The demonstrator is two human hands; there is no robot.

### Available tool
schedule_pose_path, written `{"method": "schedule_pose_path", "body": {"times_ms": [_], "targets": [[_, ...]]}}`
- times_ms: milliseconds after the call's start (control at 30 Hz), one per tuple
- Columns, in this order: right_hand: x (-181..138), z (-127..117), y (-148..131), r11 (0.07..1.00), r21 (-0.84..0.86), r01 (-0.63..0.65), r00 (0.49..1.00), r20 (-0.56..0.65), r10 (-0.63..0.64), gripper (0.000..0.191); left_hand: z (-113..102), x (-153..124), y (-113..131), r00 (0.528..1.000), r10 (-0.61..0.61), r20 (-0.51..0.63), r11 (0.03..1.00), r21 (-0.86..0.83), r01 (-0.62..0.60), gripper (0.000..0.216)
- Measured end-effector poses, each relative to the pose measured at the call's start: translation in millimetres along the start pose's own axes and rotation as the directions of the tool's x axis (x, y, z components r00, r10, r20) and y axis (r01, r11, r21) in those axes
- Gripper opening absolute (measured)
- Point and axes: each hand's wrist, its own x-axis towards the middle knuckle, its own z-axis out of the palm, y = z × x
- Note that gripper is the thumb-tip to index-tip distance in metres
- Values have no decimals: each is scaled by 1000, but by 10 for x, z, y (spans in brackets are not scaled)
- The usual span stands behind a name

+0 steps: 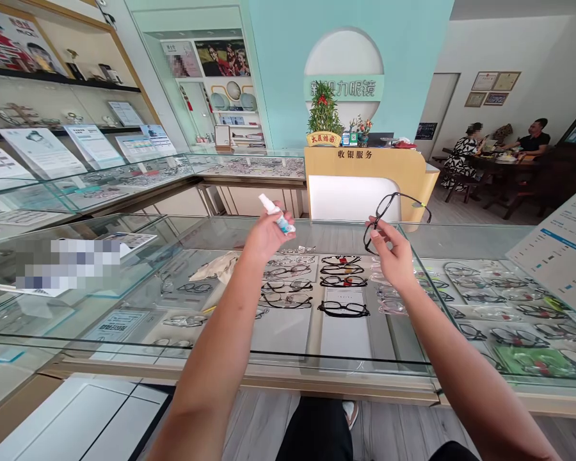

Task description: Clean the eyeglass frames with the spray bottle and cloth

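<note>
My left hand (267, 234) is wrapped round a small white spray bottle (284, 223) with a blue-patterned label, its white top pointing up and left. In my right hand (394, 255) is a pair of black-framed eyeglasses (386, 203), pinched at the front and raised above the counter, one temple stretching out to the right. Both hands are over a glass display case (288, 371). Below and between them, several dark eyeglasses (344, 309) sit in a column. A crumpled beige cloth (218, 267) lies left of my left forearm.
More eyeglasses (513, 336) fill the case at right, near a tilted printed sign (561, 246). A booklet stand (72, 262) is on the left. Beyond are a wooden cashier desk (365, 168) with a plant and two people (532, 137) seated at a table.
</note>
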Motion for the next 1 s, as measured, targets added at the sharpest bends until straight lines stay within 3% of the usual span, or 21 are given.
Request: {"method": "schedule_pose_path", "body": {"times_ms": [67,167,367,533,633,733,1000], "targets": [[15,-17,-17,998,67,-22,1000,-10,23,47,176,-161,154,990,-34,135,990,-133,52,52],[23,-32,-12,991,129,-30,1000,-4,31,45,358,-348,274,972,-117,204,977,-151,149,81],[19,-29,-9,977,210,-20,999,39,12,40,508,-430,263,910,-167,380,957,-160,242,87],[-26,8,-149,936,331,-122,981,185,62,40,696,-448,171,941,-145,306,964,-171,204,80],[-75,43,-245,914,343,-219,932,350,92,42,832,-479,56,972,-89,218,988,-101,113,68],[-124,84,-297,897,343,-280,881,462,98,44,917,-503,-64,977,-72,199,997,-16,77,63],[-188,147,-317,895,356,-270,856,514,54,44,927,-513,-217,971,-90,220,995,69,76,61]]}}
